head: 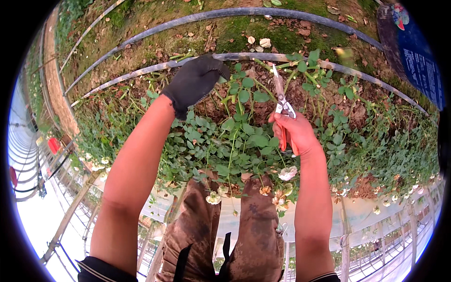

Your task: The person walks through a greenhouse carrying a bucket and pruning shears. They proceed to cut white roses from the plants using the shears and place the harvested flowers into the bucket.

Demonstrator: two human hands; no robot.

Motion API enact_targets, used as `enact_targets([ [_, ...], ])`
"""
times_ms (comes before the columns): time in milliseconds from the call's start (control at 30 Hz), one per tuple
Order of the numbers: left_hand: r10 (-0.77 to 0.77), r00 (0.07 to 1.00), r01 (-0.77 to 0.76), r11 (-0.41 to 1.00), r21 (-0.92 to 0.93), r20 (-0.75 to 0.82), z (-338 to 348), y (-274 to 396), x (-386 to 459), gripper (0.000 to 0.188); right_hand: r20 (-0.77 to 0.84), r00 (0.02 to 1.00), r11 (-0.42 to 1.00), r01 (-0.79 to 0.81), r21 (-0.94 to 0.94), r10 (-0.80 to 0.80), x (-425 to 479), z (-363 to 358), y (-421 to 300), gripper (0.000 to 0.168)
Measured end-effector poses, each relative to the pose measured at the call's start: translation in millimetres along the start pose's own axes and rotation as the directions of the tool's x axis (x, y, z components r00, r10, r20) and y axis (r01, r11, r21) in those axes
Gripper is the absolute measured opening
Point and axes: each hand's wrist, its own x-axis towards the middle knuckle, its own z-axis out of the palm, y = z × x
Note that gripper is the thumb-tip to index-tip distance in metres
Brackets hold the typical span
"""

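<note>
My left hand [197, 79], in a black knitted glove, is curled over the near grey pipe [243, 56]. A small green leaf [222, 79] shows at its fingertips, but the glove hides whether they grip it. My bare right hand [297, 130] is closed around the orange handles of pruning shears [280, 92]. Their narrow metal blades point away from me and lie by cut green stems [289, 65]. Between my hands rises a leafy shoot [243, 93] of what look like rose bushes. A pale pink bloom [288, 173] hangs below my right hand.
A second grey pipe [218, 19] curves across mossy soil [197, 38] farther off. At the far right lies a blue printed bag [415, 56]. Dense foliage [370, 137] spreads on both sides, and white blooms [213, 198] hang by my legs. Wooden posts [70, 215] stand behind at the left.
</note>
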Motion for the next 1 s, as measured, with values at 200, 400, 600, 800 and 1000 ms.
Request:
enact_targets([
  [200,-0.141,0.938,-0.06,0.834,0.549,0.317,4.1,55.3,26.9,0.078,-0.008,1.0,0.974,0.023,0.224,-0.022,-39.6,10.8,47.5,0.026],
  [400,-0.214,0.894,-0.116,0.737,0.666,0.393,10.0,72.5,46.7,0.07,0.05,0.999,0.95,-0.015,0.313,-0.001,-49.1,26.0,63.0,0.021],
  [600,-0.136,0.914,-0.126,0.799,0.588,0.381,16.5,52.2,55.3,0.056,0.037,0.999,0.945,-0.021,0.327,0.009,-48.0,25.9,66.4,0.021],
  [800,-0.157,0.985,0.129,0.947,0.295,0.074,-2.1,23.9,59.1,0.058,0.096,0.994,0.973,-0.076,0.219,0.056,-47.7,29.1,55.1,0.026],
  [1000,-0.229,0.963,0.165,0.92,-0.356,-0.145,-12.5,-10.5,19.8,0.024,0.24,0.945,0.96,-0.254,0.12,0.221,-48.5,44.9,41.1,0.031],
])
